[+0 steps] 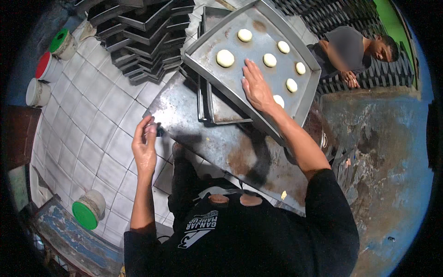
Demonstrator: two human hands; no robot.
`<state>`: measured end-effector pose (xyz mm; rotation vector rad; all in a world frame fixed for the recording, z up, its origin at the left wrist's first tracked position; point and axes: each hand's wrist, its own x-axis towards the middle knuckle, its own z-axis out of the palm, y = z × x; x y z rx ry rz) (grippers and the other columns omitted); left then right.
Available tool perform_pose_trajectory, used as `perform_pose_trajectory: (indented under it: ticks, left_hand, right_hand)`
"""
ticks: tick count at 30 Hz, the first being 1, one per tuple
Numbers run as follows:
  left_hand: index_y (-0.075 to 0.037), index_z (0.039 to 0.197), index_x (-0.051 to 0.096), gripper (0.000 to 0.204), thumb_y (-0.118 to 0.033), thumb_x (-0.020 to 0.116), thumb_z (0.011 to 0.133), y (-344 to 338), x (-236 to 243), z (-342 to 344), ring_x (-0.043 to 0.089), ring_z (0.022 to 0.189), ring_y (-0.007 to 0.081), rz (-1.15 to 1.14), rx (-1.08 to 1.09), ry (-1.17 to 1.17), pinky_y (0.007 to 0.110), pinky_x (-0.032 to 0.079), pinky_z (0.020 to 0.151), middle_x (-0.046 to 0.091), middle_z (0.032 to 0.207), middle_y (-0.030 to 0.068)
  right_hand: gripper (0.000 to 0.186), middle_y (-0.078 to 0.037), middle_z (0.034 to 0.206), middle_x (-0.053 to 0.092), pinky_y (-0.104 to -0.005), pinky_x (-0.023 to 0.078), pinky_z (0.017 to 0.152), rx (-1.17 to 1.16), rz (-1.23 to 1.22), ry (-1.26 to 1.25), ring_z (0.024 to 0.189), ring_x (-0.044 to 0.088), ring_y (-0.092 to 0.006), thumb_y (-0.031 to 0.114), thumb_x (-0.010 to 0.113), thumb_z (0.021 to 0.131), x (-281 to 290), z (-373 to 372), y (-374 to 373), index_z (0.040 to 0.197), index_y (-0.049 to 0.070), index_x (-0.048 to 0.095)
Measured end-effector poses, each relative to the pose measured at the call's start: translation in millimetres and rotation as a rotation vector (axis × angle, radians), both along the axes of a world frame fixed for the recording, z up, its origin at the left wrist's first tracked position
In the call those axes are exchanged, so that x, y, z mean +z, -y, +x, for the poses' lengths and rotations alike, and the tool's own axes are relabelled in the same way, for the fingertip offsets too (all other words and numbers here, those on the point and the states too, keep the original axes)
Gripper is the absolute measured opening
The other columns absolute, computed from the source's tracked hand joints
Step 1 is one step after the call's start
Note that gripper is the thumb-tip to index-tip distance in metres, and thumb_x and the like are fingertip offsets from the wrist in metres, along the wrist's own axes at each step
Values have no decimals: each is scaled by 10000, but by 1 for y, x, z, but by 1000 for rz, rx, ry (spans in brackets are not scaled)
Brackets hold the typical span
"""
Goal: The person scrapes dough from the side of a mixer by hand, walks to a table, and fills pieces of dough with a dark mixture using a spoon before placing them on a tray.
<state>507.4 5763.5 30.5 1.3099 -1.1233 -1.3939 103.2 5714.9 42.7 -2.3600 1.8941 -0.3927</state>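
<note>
My right hand [259, 92] is stretched out flat over a big square metal baking tray [219, 39], its fingertips near the middle of the tray's floor. Several pale round dough balls [225, 58] sit spaced out on that tray; my hand and wrist partly cover one by the near edge [278, 101]. More baking trays [228, 108] are stacked underneath, turned at an angle to the top one. Off to the left, my left hand [145, 145] hovers beside the table corner, fingers loosely curled with nothing seen in them.
A worn metal-topped table [207, 150] bears the trays. Tall stacks of dark trays [143, 37] stand at the far left, more [390, 69] at the far right, where another person [346, 48] is. Lidded buckets [90, 210] stand on the tiled floor [101, 120].
</note>
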Motion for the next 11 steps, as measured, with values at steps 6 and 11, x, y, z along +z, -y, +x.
perform_pose_trajectory:
  ticks: [6, 11]
  left_hand:
    - [17, 1342, 548, 388, -180, 571, 1009, -32, 9, 0, 624, 1031, 165, -70, 45, -14, 334, 491, 945, 622, 1259, 125]
    - [18, 1353, 543, 433, -209, 617, 992, -81, 24, 10, 646, 1034, 202, -112, 41, 67, 349, 490, 964, 617, 1277, 158]
  right_hand:
    - [782, -174, 1646, 137, -392, 137, 1230, -145, 470, 703, 1521, 146, -293, 589, 228, 1038, 58, -7, 29, 1580, 35, 120]
    - [784, -170, 1633, 195, -511, 110, 1227, -64, 163, -207, 1508, 196, -330, 603, 417, 996, 22, 18, 28, 1585, 136, 195]
